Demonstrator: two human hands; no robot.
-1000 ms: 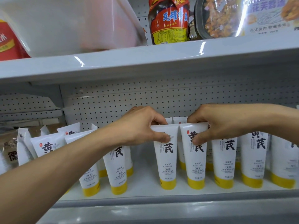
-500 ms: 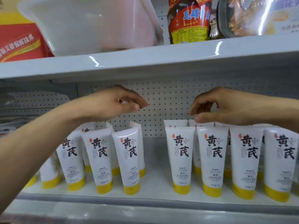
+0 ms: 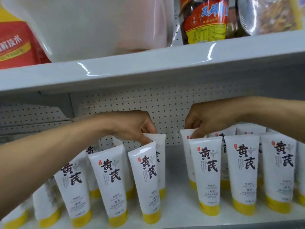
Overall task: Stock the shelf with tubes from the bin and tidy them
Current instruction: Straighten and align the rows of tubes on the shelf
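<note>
Thumb and forefinger of the left hand (image 3: 132, 128) pinch the flat crimped top of a white soft-plastic tube (image 3: 160, 162) in the back row, the thumb tucked behind the tilted front tube (image 3: 143, 179) that stands just before it. The right hand (image 3: 209, 119) does likewise: its curled fingers grip the crimp of another back-row tube (image 3: 185, 149), right behind an upright front-row tube (image 3: 206, 176). Both pinched tubes stand cap-down on the white metal shelf (image 3: 178, 204), on either side of a gap that splits the stock into two groups.

Every tube looks alike (white body, broad yellow cap at the bottom, two large black brush-written characters, a small red seal beside them, a faint grey sprig and fine grey print lower down). Those on the left tilt, tops to the left, and sit unevenly; those on the right stand straighter, side by side in a row.

Behind them runs a white perforated back panel (image 3: 165, 109). On the upper white shelf (image 3: 148, 71) rests a translucent white plastic bin (image 3: 99, 25), with a red carton (image 3: 13, 47) to its left, and a dark pouch with a red-and-yellow label (image 3: 204, 20) and a clear bag of brown snack (image 3: 267, 14) to its right.
</note>
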